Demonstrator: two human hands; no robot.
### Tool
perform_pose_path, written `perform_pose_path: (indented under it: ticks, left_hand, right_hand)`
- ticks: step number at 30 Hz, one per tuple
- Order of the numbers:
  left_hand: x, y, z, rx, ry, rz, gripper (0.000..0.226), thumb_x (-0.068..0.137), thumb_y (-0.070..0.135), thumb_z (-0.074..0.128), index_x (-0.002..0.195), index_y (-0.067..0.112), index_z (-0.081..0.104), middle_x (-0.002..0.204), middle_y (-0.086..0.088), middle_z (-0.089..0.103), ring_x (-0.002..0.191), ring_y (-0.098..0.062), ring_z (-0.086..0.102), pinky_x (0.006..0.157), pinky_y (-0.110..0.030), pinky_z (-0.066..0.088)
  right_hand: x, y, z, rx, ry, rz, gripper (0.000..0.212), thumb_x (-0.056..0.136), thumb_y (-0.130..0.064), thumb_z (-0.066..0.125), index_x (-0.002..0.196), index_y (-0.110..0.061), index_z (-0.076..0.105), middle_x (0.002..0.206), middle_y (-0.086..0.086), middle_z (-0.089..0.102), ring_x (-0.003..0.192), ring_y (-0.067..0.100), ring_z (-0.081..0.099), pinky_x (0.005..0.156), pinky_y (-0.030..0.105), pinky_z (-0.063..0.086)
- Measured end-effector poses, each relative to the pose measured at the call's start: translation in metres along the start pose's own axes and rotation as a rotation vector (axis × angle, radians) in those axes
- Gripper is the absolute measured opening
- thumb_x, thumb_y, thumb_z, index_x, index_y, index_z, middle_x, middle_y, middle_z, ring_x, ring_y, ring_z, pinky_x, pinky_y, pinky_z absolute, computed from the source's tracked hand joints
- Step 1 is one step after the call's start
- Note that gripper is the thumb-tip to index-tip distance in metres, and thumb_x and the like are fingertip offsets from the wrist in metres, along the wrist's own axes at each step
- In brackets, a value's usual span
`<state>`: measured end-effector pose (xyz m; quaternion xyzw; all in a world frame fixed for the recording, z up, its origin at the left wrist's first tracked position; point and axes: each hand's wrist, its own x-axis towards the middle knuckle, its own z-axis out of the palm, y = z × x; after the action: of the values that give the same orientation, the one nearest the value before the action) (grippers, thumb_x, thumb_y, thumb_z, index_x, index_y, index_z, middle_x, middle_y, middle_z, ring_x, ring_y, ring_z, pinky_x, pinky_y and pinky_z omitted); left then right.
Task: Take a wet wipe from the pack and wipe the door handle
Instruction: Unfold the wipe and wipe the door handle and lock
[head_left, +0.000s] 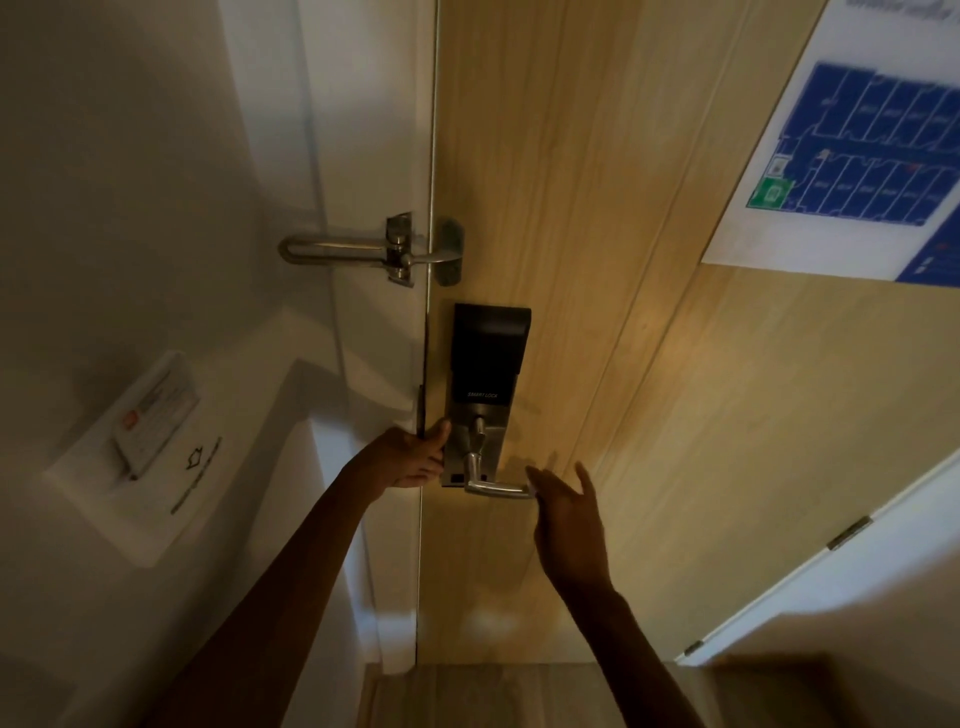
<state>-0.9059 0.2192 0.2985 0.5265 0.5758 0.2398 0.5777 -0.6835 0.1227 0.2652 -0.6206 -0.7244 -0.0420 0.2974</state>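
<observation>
The left hand (410, 457) is curled around the door (571, 260) edge beside the lock plate (475, 441). The right hand (566, 514) is held open, fingers spread, at the door handle (496, 487) tip.

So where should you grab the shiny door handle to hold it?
Grab the door handle on its long flat bar, near the free end, coming from the right where the right hand is. The bar sticks out sideways, so fingers can probably wrap round it.
</observation>
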Motion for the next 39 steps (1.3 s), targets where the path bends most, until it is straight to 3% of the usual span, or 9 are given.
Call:
perform_pose_path:
  ticks: [6,10,15,17,24,28,32,35,39]
  left_hand:
    - [0.001,0.002,0.001,-0.048,0.010,-0.033,0.077,0.076,0.066,0.054,0.114,0.000,0.061,0.116,-0.017,0.067,0.104,-0.021,0.067,0.083,-0.026,0.056]
    - [0.000,0.001,0.001,-0.054,-0.004,-0.014,0.083,0.070,0.070,0.055,0.115,0.000,0.061,0.117,-0.015,0.067,0.106,-0.022,0.066,0.085,-0.028,0.055]
    - [-0.003,0.006,0.003,-0.129,-0.032,-0.023,0.069,0.068,0.066,0.057,0.098,0.004,0.059,0.093,-0.012,0.063,0.080,-0.015,0.063,0.068,-0.020,0.052]
    - [-0.002,0.003,0.002,-0.105,0.002,-0.015,0.072,0.071,0.066,0.057,0.101,0.001,0.062,0.096,-0.013,0.067,0.085,-0.016,0.066,0.072,-0.023,0.055]
    - [-0.002,0.002,0.002,-0.084,0.050,0.004,0.076,0.069,0.068,0.057,0.102,0.000,0.064,0.097,-0.013,0.070,0.087,-0.017,0.069,0.075,-0.025,0.057]
    - [-0.002,0.000,0.003,-0.075,0.059,0.003,0.073,0.077,0.065,0.055,0.107,0.000,0.065,0.103,-0.015,0.072,0.091,-0.018,0.070,0.077,-0.025,0.058]
    - [-0.004,0.002,0.005,-0.079,0.077,0.009,0.073,0.078,0.066,0.054,0.105,-0.001,0.064,0.097,-0.015,0.070,0.090,-0.019,0.069,0.074,-0.023,0.056]
    - [-0.005,0.005,0.005,-0.126,-0.002,-0.030,0.062,0.084,0.063,0.050,0.106,0.005,0.058,0.091,-0.009,0.063,0.082,-0.013,0.063,0.067,-0.017,0.053]
    - [-0.003,0.004,0.005,-0.107,0.059,-0.026,0.062,0.085,0.062,0.050,0.102,0.003,0.060,0.095,-0.011,0.065,0.079,-0.014,0.064,0.069,-0.020,0.053]
  right_hand:
    - [0.000,-0.041,0.012,0.035,-0.085,-0.115,0.045,0.083,0.006,0.059,0.122,-0.016,0.057,0.117,0.007,0.068,0.104,0.014,0.066,0.116,0.044,0.022]
    - [0.006,-0.001,0.002,-0.006,-0.055,0.021,0.034,0.088,-0.002,0.059,0.119,-0.016,0.061,0.118,0.007,0.068,0.111,0.014,0.063,0.115,0.042,0.015]
    - [0.004,-0.041,0.021,0.070,-0.140,-0.096,0.035,0.093,-0.003,0.051,0.124,-0.017,0.056,0.122,0.006,0.065,0.115,0.015,0.059,0.117,0.041,0.016]
    - [0.002,-0.028,0.017,0.066,-0.127,-0.121,0.030,0.098,-0.015,0.043,0.125,-0.018,0.056,0.125,0.006,0.064,0.120,0.014,0.056,0.118,0.042,0.016]
    - [0.010,-0.032,0.017,0.145,-0.146,-0.002,0.040,0.100,-0.031,0.024,0.118,-0.021,0.058,0.123,0.004,0.064,0.121,0.015,0.054,0.114,0.018,0.007]
    - [0.003,-0.019,0.015,0.118,-0.110,-0.014,0.029,0.099,-0.020,0.041,0.120,-0.023,0.059,0.129,0.003,0.061,0.127,0.016,0.050,0.116,0.034,0.015]
    - [0.014,-0.002,-0.006,0.112,-0.039,0.098,0.022,0.090,-0.008,0.062,0.109,-0.016,0.069,0.110,0.007,0.072,0.104,0.018,0.066,0.107,0.034,0.029]
    - [0.020,-0.019,-0.001,0.239,0.011,0.101,0.025,0.091,-0.009,0.060,0.114,-0.016,0.066,0.109,0.005,0.071,0.097,0.015,0.066,0.094,0.034,0.052]
    - [0.017,-0.046,0.011,0.262,-0.058,-0.065,0.026,0.095,-0.018,0.048,0.114,-0.014,0.065,0.107,0.006,0.070,0.098,0.018,0.065,0.089,0.024,0.047]
